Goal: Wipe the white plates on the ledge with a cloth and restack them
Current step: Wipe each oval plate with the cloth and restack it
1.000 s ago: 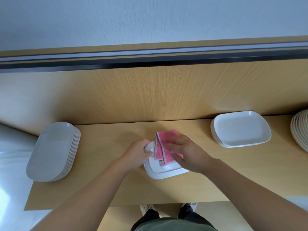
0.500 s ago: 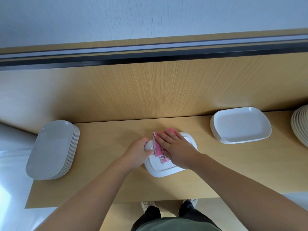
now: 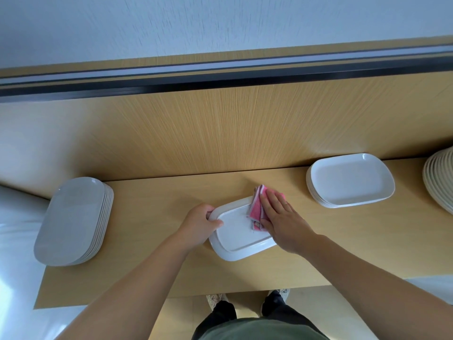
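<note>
Head view: the wooden bench [image 3: 152, 200] runs left to right, shut in at the back by an upright wood panel [image 3: 220, 133]; its front edge lies just above the person's shoes [image 3: 215, 299]. A stack of long white plates [image 3: 71, 219] sits at the left end, a stack of squarer plates [image 3: 350, 180] sits right of centre against the panel, and a round stack [image 3: 438, 177] is cut off by the right edge of the frame. Bare wood lies open on both sides of the middle and along the front.

The plate [image 3: 240, 239] lies mid-bench, turned askew: white, glossy, rounded corners, raised rim. The left hand [image 3: 198, 224] grips its left rim, thumb on top. The right hand [image 3: 284, 222], fingers straight, presses a folded pink cloth [image 3: 256, 208] onto the plate's far right corner.
</note>
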`<state>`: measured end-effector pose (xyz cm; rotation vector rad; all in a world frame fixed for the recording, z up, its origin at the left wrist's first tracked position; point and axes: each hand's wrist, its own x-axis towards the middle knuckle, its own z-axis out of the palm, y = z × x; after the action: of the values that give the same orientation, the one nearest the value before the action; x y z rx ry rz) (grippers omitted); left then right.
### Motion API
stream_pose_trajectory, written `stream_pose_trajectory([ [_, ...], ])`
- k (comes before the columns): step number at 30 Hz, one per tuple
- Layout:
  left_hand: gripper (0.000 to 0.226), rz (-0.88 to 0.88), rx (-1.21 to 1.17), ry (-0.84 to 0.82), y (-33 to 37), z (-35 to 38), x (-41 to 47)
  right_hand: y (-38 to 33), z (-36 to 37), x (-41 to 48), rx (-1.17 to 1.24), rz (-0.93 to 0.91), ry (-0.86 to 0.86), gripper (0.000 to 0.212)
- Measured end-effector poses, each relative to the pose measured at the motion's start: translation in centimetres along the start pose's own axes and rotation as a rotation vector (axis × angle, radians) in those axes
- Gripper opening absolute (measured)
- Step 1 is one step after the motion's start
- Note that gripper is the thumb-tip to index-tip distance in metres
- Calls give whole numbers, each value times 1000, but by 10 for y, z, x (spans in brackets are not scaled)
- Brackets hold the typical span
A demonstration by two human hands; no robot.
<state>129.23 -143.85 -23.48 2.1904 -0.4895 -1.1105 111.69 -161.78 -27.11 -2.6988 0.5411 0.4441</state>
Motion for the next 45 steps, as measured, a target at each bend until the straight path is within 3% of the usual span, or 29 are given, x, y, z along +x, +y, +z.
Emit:
stream_pose_trajectory([
  [6,24,-14,-37,-21,-3,2,2,-14,16,-33,61,96,-8,103],
  [10,58,31,3,-144,-4,-3,-1,-13,2,-24,117,98,-24,96],
  [14,68,70,92,-237,-7,-1,-7,-6,-17,-3,143,60,20,85],
  [18,94,112,123,-336,-7,5,-14,0,-29,10,66,-16,-69,77],
  [22,91,175,178,-268,-5,13,-13,3,-30,18,-19,-79,-82,79],
  [28,96,143,231,-226,-13,23,-14,3,-16,19,13,-12,-29,89],
  [31,97,138,236,-182,-15,29,-14,9,-7,12,168,75,69,82],
  [35,95,140,190,-134,-11,38,-18,5,9,-3,353,197,161,54],
  [39,93,158,142,-115,-6,46,-24,-5,15,-15,400,202,176,52],
  [45,107,135,260,-250,-5,47,-24,1,16,-25,395,119,127,53],
])
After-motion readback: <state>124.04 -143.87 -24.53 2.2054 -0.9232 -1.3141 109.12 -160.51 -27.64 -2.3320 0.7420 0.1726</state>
